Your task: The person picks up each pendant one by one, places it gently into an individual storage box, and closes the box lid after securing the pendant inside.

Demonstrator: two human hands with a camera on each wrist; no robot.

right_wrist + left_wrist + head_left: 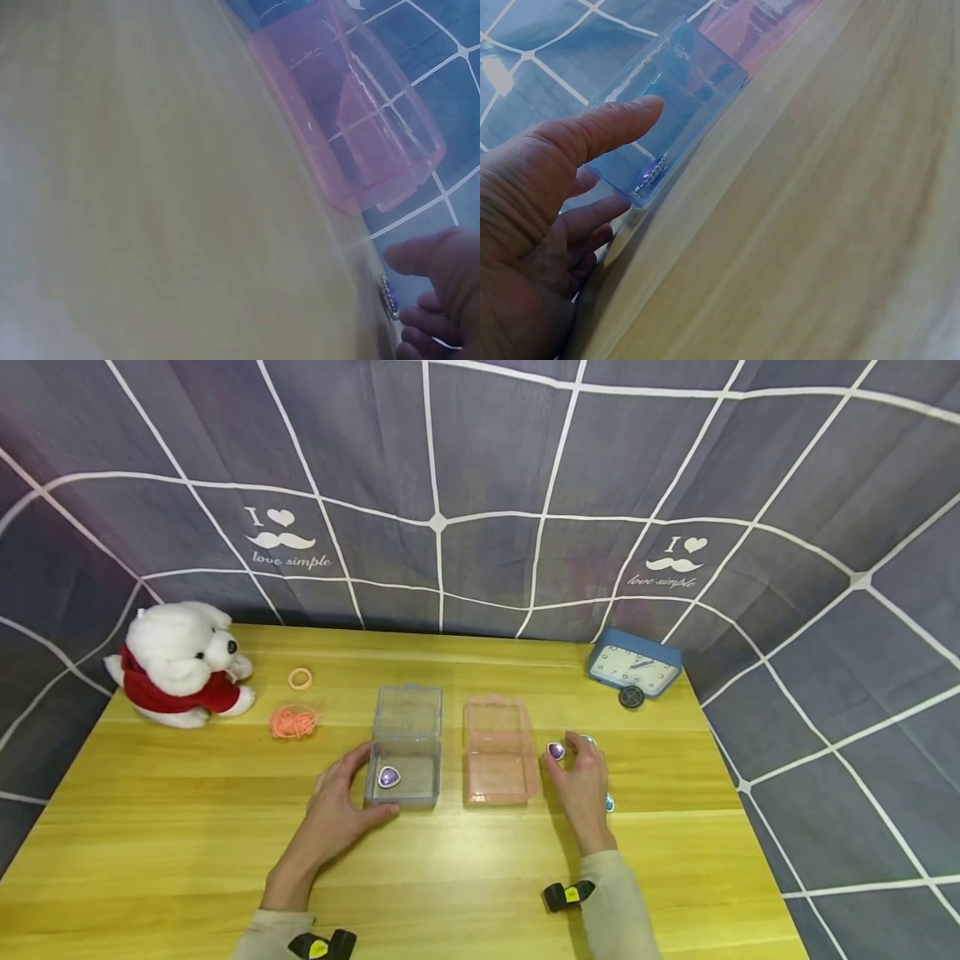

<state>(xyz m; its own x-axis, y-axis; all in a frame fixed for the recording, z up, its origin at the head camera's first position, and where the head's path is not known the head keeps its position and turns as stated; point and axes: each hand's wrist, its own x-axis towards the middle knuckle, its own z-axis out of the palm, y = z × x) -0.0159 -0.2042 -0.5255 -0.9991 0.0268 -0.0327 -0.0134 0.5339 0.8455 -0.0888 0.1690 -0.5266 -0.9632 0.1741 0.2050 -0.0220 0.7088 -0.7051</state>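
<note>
We see the left hand (337, 810) holding the clear box (420, 785) at its near corner, thumb on the front wall and fingers along the side, presumably to steady it, with a purple gem (388, 777) just inside that grip. The right hand's (579, 783) thumb and fingers stand apart around a second purple gem (556, 751) on the table (465, 877), seemingly to straddle it, though we cannot tell whether they touch; the pink box (498, 781) sits between both hands, open-lidded, likely for easy access.
</note>
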